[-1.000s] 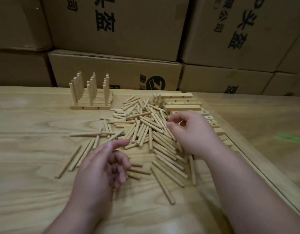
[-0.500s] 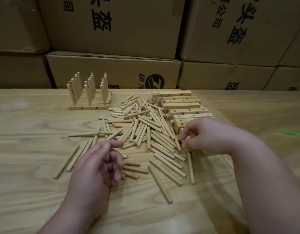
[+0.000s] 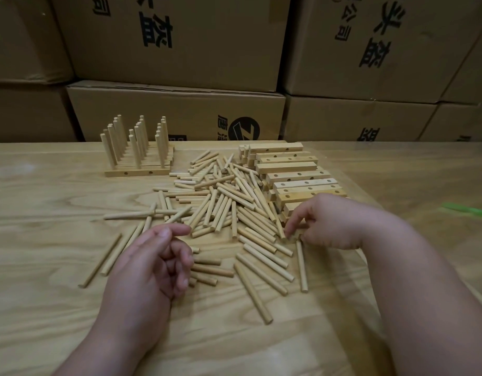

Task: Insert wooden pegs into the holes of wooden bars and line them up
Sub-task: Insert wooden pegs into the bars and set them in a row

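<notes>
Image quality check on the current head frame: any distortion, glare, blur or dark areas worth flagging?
Head view: wide-angle bend curves the cardboard boxes and table edges; corners darken; soft glare on the table at right; pegs and both hands fairly sharp, the left hand casting only a faint shadow.

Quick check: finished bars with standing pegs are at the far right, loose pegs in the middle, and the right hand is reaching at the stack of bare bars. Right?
Not quite. The head view shows the finished bars with standing pegs at the far left, not the right. The rest holds: loose pegs in the middle, right hand at the bare bars.
</notes>
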`<act>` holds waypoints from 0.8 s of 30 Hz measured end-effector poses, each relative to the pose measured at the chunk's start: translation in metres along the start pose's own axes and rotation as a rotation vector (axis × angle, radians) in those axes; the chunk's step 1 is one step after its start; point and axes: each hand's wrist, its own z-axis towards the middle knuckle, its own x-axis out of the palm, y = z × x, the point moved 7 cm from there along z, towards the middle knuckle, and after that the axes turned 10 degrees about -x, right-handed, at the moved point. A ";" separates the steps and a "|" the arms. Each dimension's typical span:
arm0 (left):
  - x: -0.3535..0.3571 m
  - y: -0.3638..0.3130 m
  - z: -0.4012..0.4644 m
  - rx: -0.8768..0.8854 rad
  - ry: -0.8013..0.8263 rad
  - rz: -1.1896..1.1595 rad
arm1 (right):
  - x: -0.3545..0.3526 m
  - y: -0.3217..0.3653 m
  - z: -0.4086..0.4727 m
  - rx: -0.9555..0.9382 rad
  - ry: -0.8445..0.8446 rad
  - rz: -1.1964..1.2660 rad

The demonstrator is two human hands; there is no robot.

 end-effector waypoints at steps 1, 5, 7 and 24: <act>0.000 0.000 0.000 -0.001 0.000 -0.001 | -0.001 0.000 0.000 -0.001 -0.018 -0.003; 0.000 0.000 0.000 -0.001 0.001 0.000 | -0.007 -0.003 0.001 -0.011 -0.079 -0.021; 0.000 0.000 0.000 0.000 -0.002 0.000 | -0.011 -0.005 0.000 -0.005 -0.109 -0.018; 0.000 -0.001 -0.001 0.007 0.001 0.005 | -0.019 -0.022 -0.006 0.109 -0.135 -0.056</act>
